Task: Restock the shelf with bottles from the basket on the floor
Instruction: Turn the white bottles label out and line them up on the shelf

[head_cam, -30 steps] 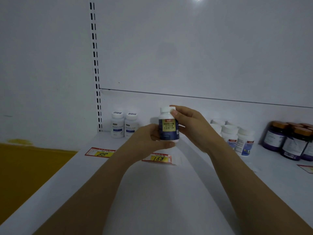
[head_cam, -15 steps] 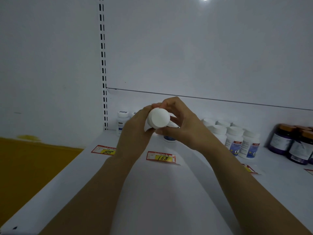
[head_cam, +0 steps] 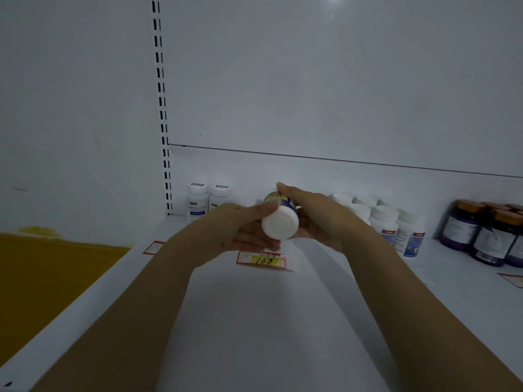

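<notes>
A white bottle (head_cam: 280,223) with a dark blue and yellow label is tipped over so its white cap faces me. Both hands hold it above the white shelf (head_cam: 254,321). My left hand (head_cam: 240,230) grips it from the left, thumb across the top. My right hand (head_cam: 317,216) wraps it from the right, fingers over the label. The bottle hangs just above a red and yellow price tag (head_cam: 263,260) marked 168. The basket is out of view.
Two white bottles (head_cam: 208,202) stand at the back left by the slotted upright (head_cam: 162,108). Several white bottles (head_cam: 393,229) stand right of my hands, dark purple jars (head_cam: 481,233) farther right. Another price tag (head_cam: 154,247) lies left. A yellow surface (head_cam: 42,284) lies beyond the shelf's left edge.
The bottle stood upright in my hands one second ago; it has since been tipped so the cap points at me, and it has sunk slightly toward the shelf.
</notes>
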Action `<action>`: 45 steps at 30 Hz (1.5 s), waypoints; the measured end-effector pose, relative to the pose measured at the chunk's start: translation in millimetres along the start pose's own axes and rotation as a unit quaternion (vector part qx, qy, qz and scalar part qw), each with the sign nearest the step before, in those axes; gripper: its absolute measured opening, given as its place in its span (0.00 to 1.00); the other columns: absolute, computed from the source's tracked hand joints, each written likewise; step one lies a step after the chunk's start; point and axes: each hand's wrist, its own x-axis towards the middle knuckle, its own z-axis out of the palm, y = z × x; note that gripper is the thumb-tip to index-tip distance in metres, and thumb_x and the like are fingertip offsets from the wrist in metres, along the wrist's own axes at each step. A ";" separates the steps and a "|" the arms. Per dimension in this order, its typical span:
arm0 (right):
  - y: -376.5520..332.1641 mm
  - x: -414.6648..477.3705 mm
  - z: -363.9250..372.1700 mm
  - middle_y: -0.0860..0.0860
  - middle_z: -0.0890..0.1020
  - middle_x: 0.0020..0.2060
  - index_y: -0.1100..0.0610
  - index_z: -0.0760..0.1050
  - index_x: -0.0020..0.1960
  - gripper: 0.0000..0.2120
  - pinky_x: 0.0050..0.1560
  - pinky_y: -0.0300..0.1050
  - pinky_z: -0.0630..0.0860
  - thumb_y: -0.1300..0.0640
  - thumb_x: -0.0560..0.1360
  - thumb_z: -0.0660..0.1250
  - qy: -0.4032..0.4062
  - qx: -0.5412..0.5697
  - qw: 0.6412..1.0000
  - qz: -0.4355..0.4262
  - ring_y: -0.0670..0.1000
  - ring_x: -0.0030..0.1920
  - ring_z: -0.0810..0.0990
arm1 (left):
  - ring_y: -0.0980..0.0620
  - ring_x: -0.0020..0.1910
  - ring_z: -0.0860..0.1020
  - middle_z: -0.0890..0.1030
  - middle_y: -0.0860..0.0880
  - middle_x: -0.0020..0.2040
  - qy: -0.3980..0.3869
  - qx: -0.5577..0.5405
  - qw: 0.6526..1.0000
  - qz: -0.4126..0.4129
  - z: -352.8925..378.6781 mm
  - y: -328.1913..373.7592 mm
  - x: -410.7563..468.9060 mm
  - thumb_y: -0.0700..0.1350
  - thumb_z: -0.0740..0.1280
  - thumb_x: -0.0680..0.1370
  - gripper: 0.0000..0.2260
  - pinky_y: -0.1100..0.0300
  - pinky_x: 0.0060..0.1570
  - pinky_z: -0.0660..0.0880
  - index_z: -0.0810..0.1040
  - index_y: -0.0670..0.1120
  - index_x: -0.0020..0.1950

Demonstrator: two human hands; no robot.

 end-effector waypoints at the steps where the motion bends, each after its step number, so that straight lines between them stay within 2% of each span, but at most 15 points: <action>1: 0.9 1.0 -0.5 0.57 0.84 0.46 0.57 0.78 0.55 0.20 0.42 0.44 0.82 0.41 0.74 0.65 -0.003 0.004 1.000 0.001 0.53 0.43 0.84 | 0.44 0.48 0.83 0.84 0.40 0.48 -0.006 -0.004 1.000 -0.003 -0.6 -1.1 0.4 0.59 0.68 0.63 0.27 0.57 0.50 0.80 0.79 0.42 0.54; 5: -1.7 1.1 -1.8 0.53 0.83 0.47 0.57 0.75 0.57 0.18 0.47 0.44 0.80 0.45 0.76 0.64 -0.001 -0.006 0.999 -0.033 0.51 0.45 0.83 | 0.47 0.51 0.83 0.84 0.44 0.50 0.004 0.018 1.000 -0.002 -3.5 -3.5 3.3 0.52 0.71 0.68 0.21 0.54 0.57 0.76 0.78 0.44 0.57; 9: -4.1 -3.3 -5.8 0.49 0.80 0.54 0.52 0.75 0.60 0.18 0.56 0.46 0.78 0.44 0.75 0.65 0.033 -0.092 0.990 -0.101 0.50 0.54 0.80 | 0.52 0.53 0.80 0.83 0.50 0.52 0.064 0.142 0.988 0.016 -6.3 -11.3 10.5 0.47 0.75 0.69 0.18 0.54 0.60 0.74 0.78 0.50 0.57; 12: -7.2 -5.7 -6.0 0.44 0.79 0.53 0.50 0.75 0.59 0.17 0.49 0.37 0.76 0.44 0.74 0.67 0.094 -0.229 0.956 -0.159 0.45 0.53 0.78 | 0.55 0.50 0.81 0.83 0.55 0.49 0.081 0.191 0.977 0.036 -7.1 -16.4 13.8 0.47 0.78 0.66 0.18 0.53 0.60 0.73 0.77 0.55 0.52; 14: -9.5 -7.3 -4.1 0.43 0.77 0.52 0.50 0.75 0.61 0.17 0.42 0.31 0.71 0.46 0.75 0.67 0.108 -0.297 0.931 -0.184 0.44 0.51 0.76 | 0.57 0.48 0.80 0.82 0.55 0.48 0.100 0.221 0.969 0.056 -6.7 -19.4 14.8 0.47 0.78 0.65 0.20 0.55 0.57 0.75 0.75 0.52 0.54; 17: -13.2 -3.7 -1.4 0.47 0.78 0.57 0.53 0.74 0.65 0.18 0.48 0.36 0.71 0.50 0.76 0.67 0.108 -0.349 0.908 -0.204 0.46 0.52 0.76 | 0.55 0.56 0.78 0.79 0.54 0.54 0.132 0.288 0.945 0.083 -4.4 -24.7 14.4 0.51 0.76 0.67 0.24 0.61 0.55 0.72 0.73 0.51 0.60; 19: -19.6 4.7 0.4 0.48 0.78 0.60 0.53 0.74 0.65 0.18 0.50 0.37 0.70 0.52 0.76 0.67 0.113 -0.367 0.899 -0.211 0.45 0.52 0.75 | 0.54 0.61 0.74 0.75 0.54 0.61 0.117 0.338 0.932 0.056 1.4 -26.0 12.1 0.57 0.74 0.68 0.30 0.63 0.55 0.68 0.69 0.51 0.66; 22: -31.7 26.2 4.3 0.49 0.78 0.60 0.53 0.74 0.64 0.17 0.50 0.38 0.70 0.53 0.76 0.66 0.117 -0.383 0.889 -0.222 0.46 0.53 0.75 | 0.54 0.66 0.70 0.70 0.57 0.67 0.058 0.371 0.927 0.007 9.8 -32.4 11.4 0.64 0.71 0.67 0.38 0.59 0.62 0.66 0.63 0.53 0.72; 24: -36.1 42.9 8.5 0.50 0.79 0.59 0.53 0.75 0.63 0.15 0.51 0.39 0.70 0.54 0.76 0.67 0.119 -0.390 0.884 -0.229 0.48 0.54 0.76 | 0.52 0.68 0.69 0.67 0.55 0.71 0.053 0.371 0.927 -0.019 8.7 -40.2 14.0 0.71 0.69 0.63 0.44 0.54 0.66 0.66 0.61 0.53 0.73; 27: -32.1 67.6 13.9 0.52 0.78 0.59 0.54 0.75 0.62 0.15 0.51 0.40 0.68 0.54 0.76 0.66 0.120 -0.407 0.879 -0.217 0.49 0.55 0.75 | 0.51 0.71 0.65 0.62 0.51 0.75 0.051 0.424 0.903 -0.046 4.9 -49.6 17.4 0.77 0.64 0.58 0.53 0.50 0.69 0.64 0.57 0.50 0.75; 31: -10.9 87.1 18.7 0.55 0.77 0.59 0.56 0.74 0.62 0.15 0.48 0.41 0.69 0.54 0.76 0.66 0.114 -0.437 0.873 -0.185 0.50 0.52 0.74 | 0.50 0.74 0.58 0.57 0.49 0.76 0.028 0.494 0.869 -0.029 7.8 -51.5 16.8 0.76 0.62 0.63 0.52 0.52 0.72 0.58 0.53 0.46 0.77; 33: -0.3 91.9 21.0 0.56 0.77 0.58 0.58 0.74 0.62 0.16 0.49 0.41 0.69 0.54 0.76 0.67 0.116 -0.454 0.865 -0.179 0.53 0.55 0.75 | 0.51 0.73 0.60 0.59 0.49 0.75 0.029 0.498 0.866 -0.016 8.4 -51.6 16.9 0.76 0.62 0.64 0.50 0.52 0.71 0.59 0.55 0.47 0.76; 36: 6.3 95.0 24.6 0.57 0.76 0.57 0.59 0.74 0.61 0.17 0.52 0.42 0.68 0.54 0.75 0.67 0.131 -0.467 0.856 -0.178 0.55 0.57 0.75 | 0.51 0.76 0.53 0.52 0.49 0.78 0.013 0.508 0.861 -0.025 10.3 -52.1 15.5 0.75 0.60 0.66 0.50 0.53 0.73 0.52 0.50 0.46 0.77; 41: 5.2 91.6 27.5 0.58 0.69 0.63 0.58 0.72 0.66 0.20 0.65 0.49 0.67 0.52 0.76 0.67 0.145 -0.494 0.840 -0.171 0.57 0.64 0.69 | 0.52 0.77 0.49 0.48 0.49 0.78 0.007 0.509 0.860 -0.036 11.4 -50.9 16.4 0.74 0.59 0.67 0.51 0.54 0.73 0.48 0.46 0.45 0.78; 45: -3.7 70.7 13.4 0.58 0.70 0.63 0.57 0.71 0.67 0.21 0.65 0.47 0.66 0.52 0.76 0.66 0.167 -0.490 0.834 -0.191 0.57 0.64 0.69 | 0.52 0.76 0.50 0.48 0.50 0.78 0.005 0.488 0.872 -0.036 8.6 -55.4 20.0 0.76 0.60 0.64 0.53 0.52 0.75 0.50 0.45 0.48 0.78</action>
